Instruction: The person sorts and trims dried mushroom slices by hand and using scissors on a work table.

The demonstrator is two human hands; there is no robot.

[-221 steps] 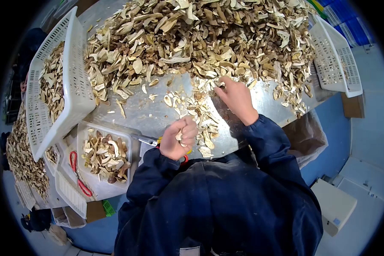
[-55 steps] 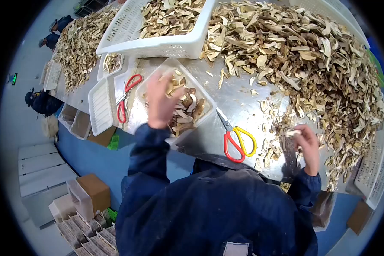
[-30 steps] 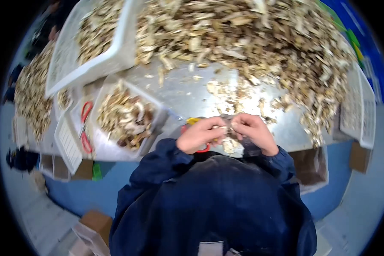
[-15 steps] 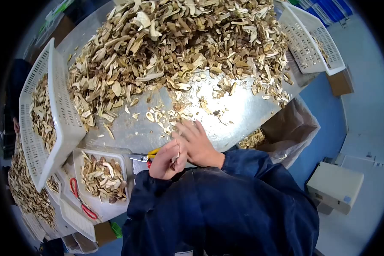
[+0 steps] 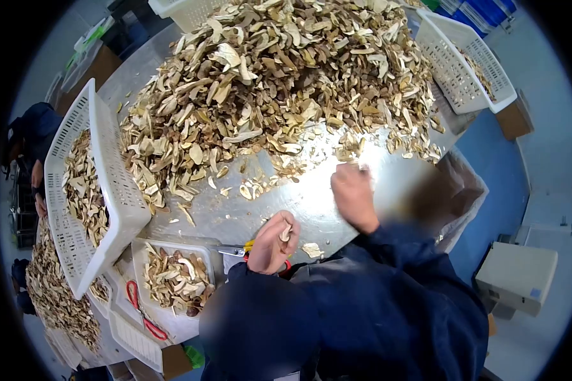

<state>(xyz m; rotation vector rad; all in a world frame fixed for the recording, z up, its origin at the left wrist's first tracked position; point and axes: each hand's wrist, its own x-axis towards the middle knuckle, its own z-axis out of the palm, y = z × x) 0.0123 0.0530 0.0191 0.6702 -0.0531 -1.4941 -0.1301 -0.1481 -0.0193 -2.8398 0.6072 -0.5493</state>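
Note:
My left hand [image 5: 271, 246] is cupped near the front edge of the metal table, with a pale dried mushroom slice [image 5: 286, 233] held in its curled fingers. My right hand [image 5: 354, 197] is closed over the bright bare metal, short of the big heap of dried mushroom slices [image 5: 267, 89]. Its fingertips are hard to see, and what they pinch, if anything, cannot be made out. A lone pale slice [image 5: 312, 250] lies on the table edge between my hands. Beside my left hand lies a metal-bladed tool with a yellow handle [image 5: 248, 245].
A white perforated basket [image 5: 122, 184] of slices leans at the left; a second basket [image 5: 448, 57] stands at the far right. A shallow white tray [image 5: 211, 261] holds slices near red-handled scissors [image 5: 145, 317]. An open lined bag [image 5: 467, 197] sits below the table's right edge. Another person works at far left.
My hands have moved apart: the right went right and forward to the bare metal, the left stays near the edge with a slice. A pale slice now shows on the table edge. The view shifted slightly.

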